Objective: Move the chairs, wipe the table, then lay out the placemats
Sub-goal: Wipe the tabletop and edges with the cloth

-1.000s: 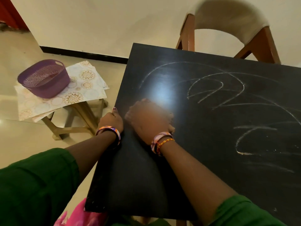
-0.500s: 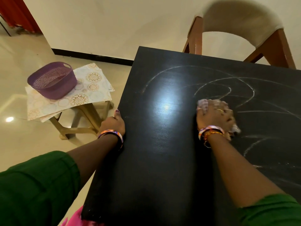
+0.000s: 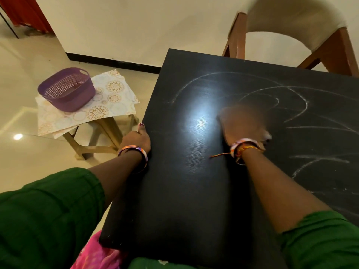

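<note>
The black table (image 3: pixel 184 191) carries white chalky streaks (image 3: pixel 303 105) across its right half. My right hand (image 3: pixel 240 125), blurred with motion, presses a pale cloth (image 3: pixel 267 135) on the tabletop; only a bit of the cloth shows past the fingers. My left hand (image 3: pixel 136 139) grips the table's left edge, thumb on top. Patterned placemats (image 3: pixel 108 100) lie stacked on a small wooden stool (image 3: pixel 101 136) to the left of the table. A wooden chair (image 3: pixel 291 26) with a beige padded back stands at the table's far side.
A purple perforated basket (image 3: pixel 67 88) sits on the placemats. The cream tiled floor (image 3: pixel 29 152) spreads left of the table, with a wall and dark skirting (image 3: pixel 112 63) behind. A red curtain (image 3: pixel 27 14) hangs at the top left.
My right hand swept with the cloth from beside my left hand out to the right over the streaks, then came back a little leftward. My left hand kept its grip on the edge.
</note>
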{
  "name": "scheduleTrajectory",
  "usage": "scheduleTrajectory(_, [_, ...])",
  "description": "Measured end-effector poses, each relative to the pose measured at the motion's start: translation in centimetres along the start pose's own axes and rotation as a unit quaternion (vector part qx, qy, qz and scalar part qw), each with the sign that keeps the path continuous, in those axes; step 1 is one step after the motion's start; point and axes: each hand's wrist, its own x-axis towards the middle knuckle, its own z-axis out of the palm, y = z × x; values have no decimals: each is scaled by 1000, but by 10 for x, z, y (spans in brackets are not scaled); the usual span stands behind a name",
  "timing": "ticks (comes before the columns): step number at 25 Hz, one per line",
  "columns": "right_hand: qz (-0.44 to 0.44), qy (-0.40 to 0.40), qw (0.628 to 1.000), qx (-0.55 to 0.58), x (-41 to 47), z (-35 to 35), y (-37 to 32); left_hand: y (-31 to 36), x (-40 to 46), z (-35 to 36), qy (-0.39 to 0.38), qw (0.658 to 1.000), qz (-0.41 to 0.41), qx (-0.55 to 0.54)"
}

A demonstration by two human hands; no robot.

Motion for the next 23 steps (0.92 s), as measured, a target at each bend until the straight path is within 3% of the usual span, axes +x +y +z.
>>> scheduleTrajectory(3, [181,-37,982,29,2,-21,39,1,0,1,13,999,17,26])
scheduleTrajectory(5, [183,-44,982,29,-7,-24,22,1,0,1,18,999,19,34])
scheduleTrajectory(8, [22,-33,999,23,-32,-13,-45,2,-1,-1,20,999,16,31])
scheduleTrajectory(11, [-197,-66,978,23,-61,-5,-107,2,-4,-2,20,1000,9,12])
scheduleTrajectory(13, [-246,-78,966,22,-49,-6,-112,4,-5,-5,14,1000,-9,-8])
scheduleTrajectory(15, [-197,-51,979,24,-20,-3,-85,3,-3,-6,1,998,-44,-44])
scheduleTrajectory(19, [27,-39,999,3,20,-12,-6,2,5,-7,-37,983,-108,-142])
scheduleTrajectory(21, [54,-56,997,-2,16,-18,-3,3,7,-9,-55,979,-119,-157])
scheduleTrajectory(23, [10,-46,999,-8,-1,-19,-24,5,6,-10,-65,976,-128,-161])
